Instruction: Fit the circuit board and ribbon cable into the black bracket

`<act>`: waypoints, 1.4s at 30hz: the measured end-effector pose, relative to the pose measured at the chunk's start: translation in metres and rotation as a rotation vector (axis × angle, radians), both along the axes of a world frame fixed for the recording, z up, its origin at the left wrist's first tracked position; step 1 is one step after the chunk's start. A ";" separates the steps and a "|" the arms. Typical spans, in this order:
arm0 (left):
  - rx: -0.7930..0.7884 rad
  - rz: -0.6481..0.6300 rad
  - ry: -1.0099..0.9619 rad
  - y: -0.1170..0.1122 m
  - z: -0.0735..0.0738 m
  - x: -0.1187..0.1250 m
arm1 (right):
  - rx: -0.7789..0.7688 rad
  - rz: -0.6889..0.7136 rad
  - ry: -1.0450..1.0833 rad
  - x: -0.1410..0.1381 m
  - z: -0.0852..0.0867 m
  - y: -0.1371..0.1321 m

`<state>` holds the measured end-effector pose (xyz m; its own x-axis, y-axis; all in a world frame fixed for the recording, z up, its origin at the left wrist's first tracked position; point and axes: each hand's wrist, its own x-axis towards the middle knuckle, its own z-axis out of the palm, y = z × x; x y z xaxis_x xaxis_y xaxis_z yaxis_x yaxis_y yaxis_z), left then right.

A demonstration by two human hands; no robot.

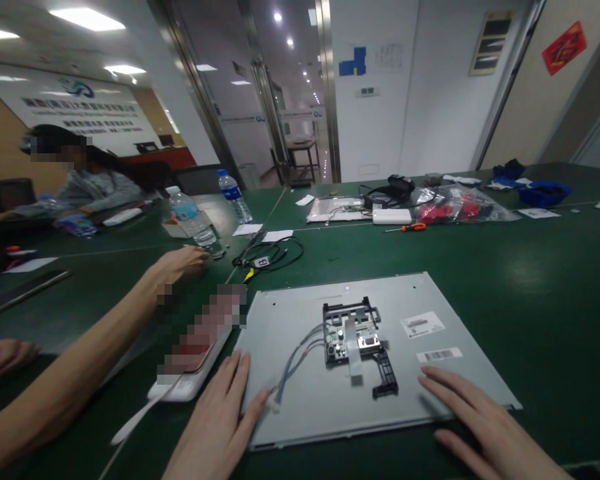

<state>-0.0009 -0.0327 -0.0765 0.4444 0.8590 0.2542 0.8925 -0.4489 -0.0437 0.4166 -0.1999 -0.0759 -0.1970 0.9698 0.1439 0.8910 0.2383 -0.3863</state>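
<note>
A grey metal panel [300, 320] lies flat on the green table, with a small circuit board and black bracket [357, 343] at its middle and grey wires [295, 357] running off to the left. My left hand [220, 420] rests flat on the panel's near left corner, fingers stretched out. My right hand [485, 427] lies flat on the panel's near right edge, fingers apart. Neither hand holds anything.
Another person's arm [95, 347] reaches from the left, their hand [180, 261] near a phone; their other hand [3, 357] shows at the left edge. Nearby are a white device [193, 380], black cables [270, 257], two water bottles [193, 220], a screwdriver [410, 227] and a second person seated far left.
</note>
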 end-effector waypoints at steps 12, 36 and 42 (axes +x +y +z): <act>-0.050 -0.002 0.011 -0.004 0.012 0.012 | 0.125 -0.059 0.021 -0.005 -0.010 -0.003; -0.754 -0.599 -0.482 -0.026 0.078 0.167 | 0.114 -0.307 -0.276 -0.041 0.011 0.110; -0.774 -0.537 -0.397 -0.022 0.054 0.155 | -0.002 -0.628 -0.415 0.059 -0.014 0.101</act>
